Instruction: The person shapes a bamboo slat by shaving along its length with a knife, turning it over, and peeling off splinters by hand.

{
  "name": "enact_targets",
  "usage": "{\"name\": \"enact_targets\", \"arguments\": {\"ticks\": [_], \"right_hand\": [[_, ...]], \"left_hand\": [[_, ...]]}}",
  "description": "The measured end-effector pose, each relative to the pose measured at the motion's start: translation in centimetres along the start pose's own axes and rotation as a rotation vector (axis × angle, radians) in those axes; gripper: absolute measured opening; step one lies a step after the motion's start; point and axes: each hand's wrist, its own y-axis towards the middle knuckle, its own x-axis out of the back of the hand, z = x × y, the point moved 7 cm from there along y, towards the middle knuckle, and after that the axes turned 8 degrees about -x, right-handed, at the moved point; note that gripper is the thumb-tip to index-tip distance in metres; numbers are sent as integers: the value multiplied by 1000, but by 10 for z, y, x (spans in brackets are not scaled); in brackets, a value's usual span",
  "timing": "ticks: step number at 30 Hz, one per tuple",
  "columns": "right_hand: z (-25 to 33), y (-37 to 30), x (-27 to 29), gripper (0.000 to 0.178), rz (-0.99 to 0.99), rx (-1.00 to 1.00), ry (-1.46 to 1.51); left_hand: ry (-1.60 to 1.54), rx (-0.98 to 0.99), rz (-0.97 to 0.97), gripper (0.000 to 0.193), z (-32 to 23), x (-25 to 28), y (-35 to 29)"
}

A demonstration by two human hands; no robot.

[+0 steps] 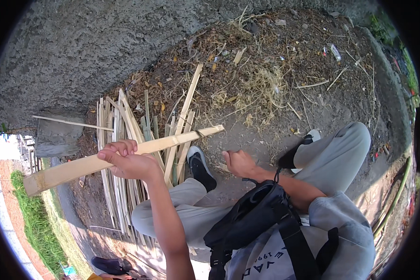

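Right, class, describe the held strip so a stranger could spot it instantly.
Beside the rough grey wall lies a pile of slats. Over this, the left hand holds the pale strip; unlike those slats, it's raised, tapering from broad left end to narrow right tip.

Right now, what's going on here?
A person's left hand grips a long, flat, pale wooden strip partway along, its narrower end pointing to the right. The right hand is apart from it, fingers curled; whether it holds anything small can't be made out. A loose pile of long, thin, pale strips lies on the ground, beside the black-and-grey left shoe.
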Motion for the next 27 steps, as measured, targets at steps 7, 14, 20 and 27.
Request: {"name": "enact_targets", "arguments": {"ticks": [7,14,20,27], "right_hand": [[-66,38,-25,50,-56,-174,-26],[-44,33,-9,50,-189,-28,4],[-73,42,-30,56,148,-435,524],[-85,43,-17,42,206,-343,510]], "left_hand": [[-7,-10,-43,46,-5,-9,-3],[20,-17,-22,49,-4,-11,-7],[85,0,-7,50,-6,-19,-12],[128,40,156,47,6,-36,3]]}}
